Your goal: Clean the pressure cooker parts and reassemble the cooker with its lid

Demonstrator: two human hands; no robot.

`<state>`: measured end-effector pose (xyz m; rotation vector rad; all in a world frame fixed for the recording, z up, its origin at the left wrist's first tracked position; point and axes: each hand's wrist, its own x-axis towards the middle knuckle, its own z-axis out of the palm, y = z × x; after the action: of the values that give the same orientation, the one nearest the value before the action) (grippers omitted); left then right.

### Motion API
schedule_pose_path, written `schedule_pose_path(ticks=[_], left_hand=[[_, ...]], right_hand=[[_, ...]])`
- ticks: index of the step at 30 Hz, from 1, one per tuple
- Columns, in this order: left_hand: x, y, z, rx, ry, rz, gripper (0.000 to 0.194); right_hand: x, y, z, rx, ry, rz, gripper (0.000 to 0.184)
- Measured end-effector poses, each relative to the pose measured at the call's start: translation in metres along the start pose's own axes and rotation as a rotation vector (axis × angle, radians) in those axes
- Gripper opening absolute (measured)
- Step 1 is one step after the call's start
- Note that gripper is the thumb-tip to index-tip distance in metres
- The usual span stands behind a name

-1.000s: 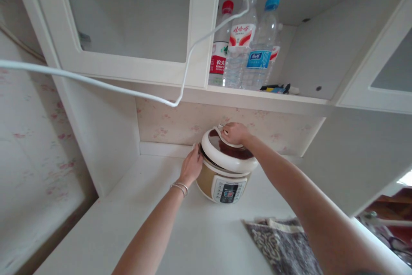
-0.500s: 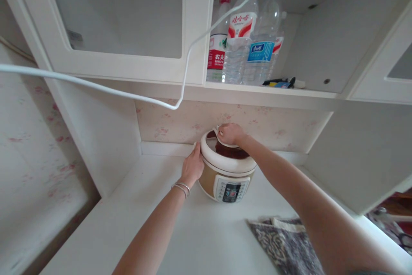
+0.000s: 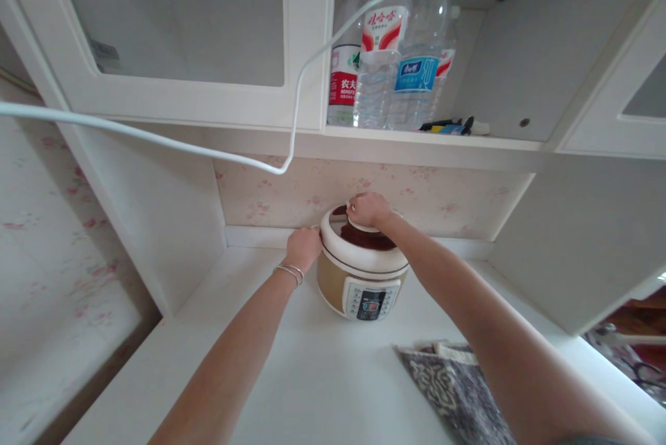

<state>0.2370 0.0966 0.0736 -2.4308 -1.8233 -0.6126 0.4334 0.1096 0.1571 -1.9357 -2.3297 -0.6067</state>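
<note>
The cooker stands on the bench near the back wall, its lid on top. The right hand has its fingers closed round the lid's handle. The left hand is at the cooker's left side, fingers curled; their hold is unclear. A patterned cloth lies nearer, to the right. Bottles stand in the cupboard above.

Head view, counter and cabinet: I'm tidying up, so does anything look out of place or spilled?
The white cable droops before the cabinet, sharply bent, which looks untidy. The cloth lies askew on the counter. No spill shows.
</note>
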Motion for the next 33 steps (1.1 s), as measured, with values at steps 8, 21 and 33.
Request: schedule_pose_path(ticks=[8, 21, 33], left_hand=[[0.0003, 0.0003, -0.0015, 0.048, -0.03, -0.022, 0.037], [-0.0014, -0.0025, -0.0007, 0.051, -0.049, -0.015, 0.039], [-0.0036, 0.0008, -0.0004, 0.088, -0.035, -0.015, 0.04]], right_hand=[[-0.0051, 0.0079, 0.0012, -0.023, -0.017, 0.016, 0.047], [-0.0081, 0.0058, -0.0017, -0.074, 0.026, -0.132, 0.044], [-0.0033, 0.0052, -0.0006, 0.007, -0.067, 0.074, 0.047]])
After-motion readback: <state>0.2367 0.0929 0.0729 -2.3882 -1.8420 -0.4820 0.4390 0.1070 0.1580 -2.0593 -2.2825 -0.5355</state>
